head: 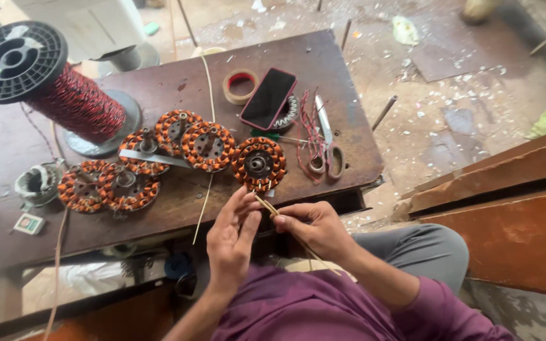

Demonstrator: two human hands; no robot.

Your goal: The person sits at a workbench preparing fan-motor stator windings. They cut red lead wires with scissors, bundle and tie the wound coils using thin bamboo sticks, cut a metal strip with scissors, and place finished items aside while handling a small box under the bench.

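The left hand (234,235) is raised palm inward, its fingers pinched on the thin stick (266,205). The right hand (314,227) curls in a closed grip on the same stick lower down. Just beyond both grips, a wound stator (259,163) lies on the desk (342,136).

Dark brown wooden bench (323,69): worn, stained surface with pale scuffs. Round wound motor stators, nearest one (258,163): orange copper coils in a ring, crossed by dark segment gaps, around a grey metal hub. Large black plastic spool (14,62): ribbed black flange, core wound with red-brown wire flecked with lighter strands. Flat rectangular phone (268,98): black glass face, pink-red case edge. Roll of tape (240,86): tan outer band, red inner core. Scissors (328,142): silver blades, pale beige handles. Thin sleeve tube (265,205) at the fingers: pale yellow. Person's shirt (311,312): plain purple; trousers (412,249): plain grey.
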